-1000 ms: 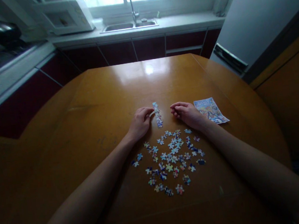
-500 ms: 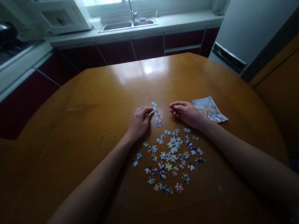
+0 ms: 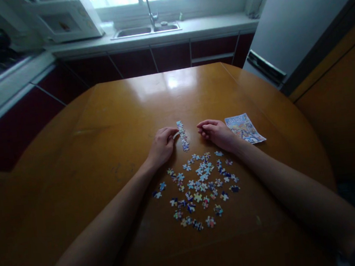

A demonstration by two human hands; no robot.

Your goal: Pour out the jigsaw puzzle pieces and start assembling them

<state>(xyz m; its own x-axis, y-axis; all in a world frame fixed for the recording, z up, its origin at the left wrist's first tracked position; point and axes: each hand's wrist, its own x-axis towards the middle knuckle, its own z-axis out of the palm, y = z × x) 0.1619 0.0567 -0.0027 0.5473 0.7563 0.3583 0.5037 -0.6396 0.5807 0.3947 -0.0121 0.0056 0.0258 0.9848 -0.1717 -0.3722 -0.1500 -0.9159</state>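
My left hand (image 3: 162, 145) rests on the round wooden table (image 3: 108, 127), fingers curled, fingertips touching the left side of a short joined strip of puzzle pieces (image 3: 182, 136). My right hand (image 3: 215, 133) lies to the right of the strip, fingers curled together; whether it holds a piece I cannot make out. Several loose puzzle pieces (image 3: 201, 187) are scattered on the table between my forearms. A colourful picture card (image 3: 244, 128) lies just right of my right hand.
Beyond the table runs a kitchen counter with a sink and tap (image 3: 147, 28) under a bright window. A microwave (image 3: 63, 20) stands at the back left. A grey refrigerator (image 3: 292, 17) stands at the right.
Both hands keep their places by the strip. The whole view has shifted slightly left and up as my head moved.
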